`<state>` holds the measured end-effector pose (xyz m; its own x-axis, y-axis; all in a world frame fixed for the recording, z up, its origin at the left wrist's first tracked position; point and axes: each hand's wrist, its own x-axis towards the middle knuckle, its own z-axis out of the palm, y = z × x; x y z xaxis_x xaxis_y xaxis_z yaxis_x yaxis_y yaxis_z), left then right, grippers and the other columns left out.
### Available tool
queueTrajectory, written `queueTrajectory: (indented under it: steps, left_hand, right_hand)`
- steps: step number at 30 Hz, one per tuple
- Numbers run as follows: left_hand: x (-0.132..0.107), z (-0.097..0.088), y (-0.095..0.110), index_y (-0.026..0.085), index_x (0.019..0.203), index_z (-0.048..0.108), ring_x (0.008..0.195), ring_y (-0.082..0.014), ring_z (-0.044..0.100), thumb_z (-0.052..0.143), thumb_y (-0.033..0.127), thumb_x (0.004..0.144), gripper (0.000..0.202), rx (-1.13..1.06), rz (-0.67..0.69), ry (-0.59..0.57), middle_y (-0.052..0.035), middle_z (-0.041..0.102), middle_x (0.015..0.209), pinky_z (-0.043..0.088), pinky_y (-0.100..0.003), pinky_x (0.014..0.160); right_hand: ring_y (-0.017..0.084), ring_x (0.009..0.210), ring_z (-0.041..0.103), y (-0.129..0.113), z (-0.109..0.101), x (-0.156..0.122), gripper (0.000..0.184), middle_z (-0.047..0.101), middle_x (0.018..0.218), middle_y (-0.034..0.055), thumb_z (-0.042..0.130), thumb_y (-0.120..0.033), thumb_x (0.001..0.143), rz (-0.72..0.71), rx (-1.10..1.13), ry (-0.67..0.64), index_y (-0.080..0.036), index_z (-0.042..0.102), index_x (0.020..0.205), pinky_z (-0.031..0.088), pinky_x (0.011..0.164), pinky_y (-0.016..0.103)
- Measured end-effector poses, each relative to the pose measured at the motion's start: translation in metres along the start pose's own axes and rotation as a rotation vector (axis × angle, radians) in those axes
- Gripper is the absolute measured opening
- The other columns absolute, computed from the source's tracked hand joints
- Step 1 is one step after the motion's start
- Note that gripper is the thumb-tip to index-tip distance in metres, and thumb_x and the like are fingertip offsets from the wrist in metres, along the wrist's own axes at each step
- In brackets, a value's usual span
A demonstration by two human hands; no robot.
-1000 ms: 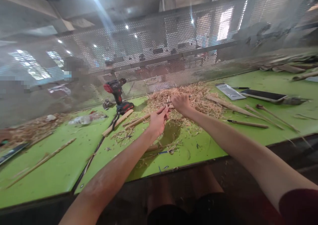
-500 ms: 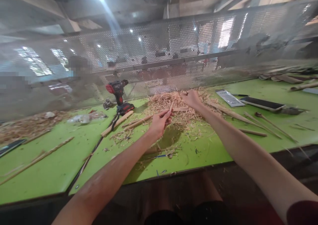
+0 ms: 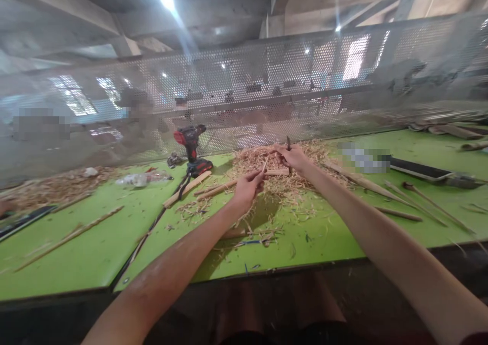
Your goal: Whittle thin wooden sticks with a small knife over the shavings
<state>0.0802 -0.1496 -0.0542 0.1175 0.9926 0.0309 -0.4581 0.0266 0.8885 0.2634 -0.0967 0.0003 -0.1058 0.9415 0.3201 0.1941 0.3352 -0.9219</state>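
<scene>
My left hand [image 3: 247,188] is closed, pinching a thin pale wooden strip [image 3: 266,162] that points up and away. My right hand [image 3: 293,158] is closed around a narrow dark tool, which looks like a knife [image 3: 288,143]; its ends show above and below the fingers. The fingers of that hand are close to the strip's far tip; whether they touch it I cannot tell. A longer wooden stick [image 3: 218,188] passes behind my left hand toward the right. Both hands are over a heap of curly wood shavings [image 3: 249,158] on the green table [image 3: 320,233].
A red and black cordless drill [image 3: 191,149] stands left of the heap, beside a flat wood piece [image 3: 186,189]. Clear plastic wrapping [image 3: 143,179] lies further left. On the right are a phone [image 3: 419,168] and several sticks. A perforated metal screen [image 3: 244,101] rises behind.
My right hand has come back toward the strip's tip, and the dark tool now shows upright in it. My left hand keeps its pinch. The camera view has shifted slightly.
</scene>
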Motion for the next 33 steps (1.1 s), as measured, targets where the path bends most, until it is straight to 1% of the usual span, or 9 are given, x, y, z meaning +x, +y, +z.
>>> queueTrajectory:
  steps: [2, 5, 7, 9, 12, 15, 19, 27, 33]
  left_hand:
    - [0.001, 0.0, 0.0, 0.009, 0.087, 0.082, 0.053, -0.004, 0.044, 0.097, 0.019, 0.069, 0.025, 0.005, 0.005, 0.004, -0.0035, 0.07, 0.069, 0.027, -0.019, 0.049]
    - [0.002, 0.0, -0.001, 0.009, 0.087, 0.082, 0.054, -0.0045, 0.045, 0.097, 0.019, 0.069, 0.025, 0.024, 0.004, 0.0, -0.0042, 0.07, 0.07, 0.027, -0.019, 0.05]
    - [0.003, -0.001, -0.001, 0.009, 0.086, 0.082, 0.054, -0.0048, 0.045, 0.096, 0.018, 0.069, 0.024, 0.036, -0.002, -0.002, -0.0046, 0.071, 0.07, 0.027, -0.019, 0.05]
    - [0.003, -0.001, -0.001, 0.009, 0.086, 0.082, 0.053, -0.0049, 0.045, 0.095, 0.016, 0.071, 0.021, 0.039, -0.005, -0.013, -0.0049, 0.071, 0.071, 0.026, -0.019, 0.05]
    - [0.002, -0.001, -0.001, 0.009, 0.085, 0.082, 0.051, -0.0045, 0.043, 0.094, 0.016, 0.071, 0.02, 0.041, -0.003, -0.037, -0.0048, 0.071, 0.07, 0.024, -0.02, 0.049]
    - [0.002, -0.002, -0.001, 0.01, 0.084, 0.081, 0.051, -0.0043, 0.042, 0.097, 0.02, 0.07, 0.023, 0.064, 0.002, -0.053, -0.0045, 0.07, 0.071, 0.024, -0.02, 0.049]
    - [0.002, -0.003, -0.002, 0.01, 0.083, 0.081, 0.052, -0.0049, 0.044, 0.098, 0.022, 0.069, 0.026, 0.089, 0.01, -0.056, -0.0043, 0.07, 0.071, 0.026, -0.02, 0.049]
    - [0.0, -0.004, -0.001, 0.011, 0.086, 0.081, 0.054, -0.0056, 0.045, 0.093, 0.021, 0.076, 0.018, 0.143, 0.0, -0.053, -0.0042, 0.069, 0.073, 0.028, -0.021, 0.051]
    - [-0.001, -0.002, -0.001, 0.011, 0.085, 0.081, 0.054, -0.0059, 0.045, 0.09, 0.017, 0.078, 0.013, 0.125, -0.006, -0.053, -0.0047, 0.07, 0.072, 0.028, -0.021, 0.051]
  right_hand:
    - [0.011, 0.054, 0.042, 0.002, -0.001, 0.002, 0.031, 0.055, 0.056, 0.0011, 0.08, -0.039, 0.095, -0.002, -0.005, 0.006, -0.014, 0.078, 0.078, 0.027, 0.052, 0.028]
    - [0.011, 0.058, 0.045, 0.006, -0.003, 0.004, 0.013, 0.059, 0.061, 0.0013, 0.085, -0.026, 0.082, 0.024, 0.014, 0.018, -0.015, 0.079, 0.078, 0.03, 0.054, 0.028]
    - [0.011, 0.059, 0.045, 0.008, -0.005, 0.006, 0.013, 0.06, 0.062, 0.0014, 0.087, -0.024, 0.076, 0.033, 0.025, 0.017, -0.015, 0.079, 0.08, 0.03, 0.055, 0.028]
    - [0.011, 0.059, 0.044, 0.009, -0.008, 0.007, 0.015, 0.059, 0.061, 0.0009, 0.088, -0.025, 0.073, 0.034, 0.02, 0.01, -0.015, 0.078, 0.079, 0.029, 0.055, 0.028]
    - [0.012, 0.058, 0.043, 0.011, -0.012, 0.007, 0.015, 0.057, 0.058, 0.0002, 0.085, -0.026, 0.075, 0.03, 0.001, -0.012, -0.015, 0.077, 0.08, 0.027, 0.055, 0.029]
    - [0.012, 0.058, 0.042, 0.012, -0.014, 0.007, 0.013, 0.053, 0.056, -0.0003, 0.083, -0.026, 0.078, 0.031, -0.026, -0.032, -0.015, 0.077, 0.083, 0.026, 0.054, 0.03]
    - [0.012, 0.058, 0.043, 0.013, -0.015, 0.007, 0.014, 0.053, 0.057, -0.0002, 0.083, -0.025, 0.079, 0.043, -0.027, -0.039, -0.014, 0.076, 0.084, 0.026, 0.055, 0.029]
    - [0.011, 0.057, 0.043, 0.02, -0.018, 0.013, 0.013, 0.053, 0.057, -0.0017, 0.081, -0.024, 0.083, -0.014, -0.103, -0.07, -0.012, 0.077, 0.084, 0.029, 0.058, 0.03]
    - [0.012, 0.058, 0.043, 0.024, -0.018, 0.017, 0.023, 0.05, 0.054, -0.0026, 0.086, -0.033, 0.081, -0.021, -0.127, -0.063, -0.012, 0.078, 0.086, 0.029, 0.056, 0.03]
